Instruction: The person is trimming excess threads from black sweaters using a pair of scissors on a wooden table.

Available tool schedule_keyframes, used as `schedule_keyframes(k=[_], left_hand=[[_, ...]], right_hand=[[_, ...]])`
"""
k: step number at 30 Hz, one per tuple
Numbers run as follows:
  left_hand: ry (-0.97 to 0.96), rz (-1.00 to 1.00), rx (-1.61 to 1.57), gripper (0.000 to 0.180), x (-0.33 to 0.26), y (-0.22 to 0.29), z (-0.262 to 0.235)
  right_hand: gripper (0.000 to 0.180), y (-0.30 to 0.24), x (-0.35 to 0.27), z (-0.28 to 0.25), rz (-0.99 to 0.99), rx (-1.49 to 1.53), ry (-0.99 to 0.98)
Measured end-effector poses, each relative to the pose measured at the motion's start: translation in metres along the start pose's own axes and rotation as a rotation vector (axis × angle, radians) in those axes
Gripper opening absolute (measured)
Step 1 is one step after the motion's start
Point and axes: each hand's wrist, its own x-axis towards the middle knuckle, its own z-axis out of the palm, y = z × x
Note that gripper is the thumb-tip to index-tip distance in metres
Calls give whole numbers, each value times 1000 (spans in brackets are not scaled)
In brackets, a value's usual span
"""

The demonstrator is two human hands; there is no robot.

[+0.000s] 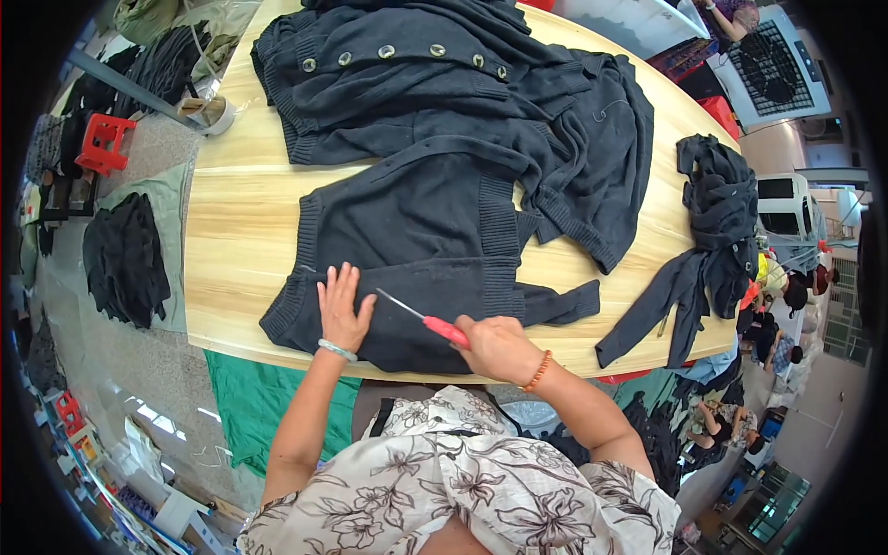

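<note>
On wooden table (240,231), dark ribbed cardigan (416,240), flattened

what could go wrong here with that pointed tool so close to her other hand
1. The tool's metal tip points toward the left hand, which lies flat on the dark cardigan; a slip might prick the fingers.
2. The tip could snag or cut the knit.
3. The cardigan lies near the table edge and might slide off.
</note>
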Motion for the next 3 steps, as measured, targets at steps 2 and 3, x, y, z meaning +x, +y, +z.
schedule_keyframes(k=[2, 3], left_hand=[[-13, 68, -77, 69, 8, 23, -6], [-29, 119, -171, 74, 12, 32, -2]], right_hand=[[23, 4, -11, -7, 98, 30, -46], [29, 9, -15, -6, 99, 1, -13]])
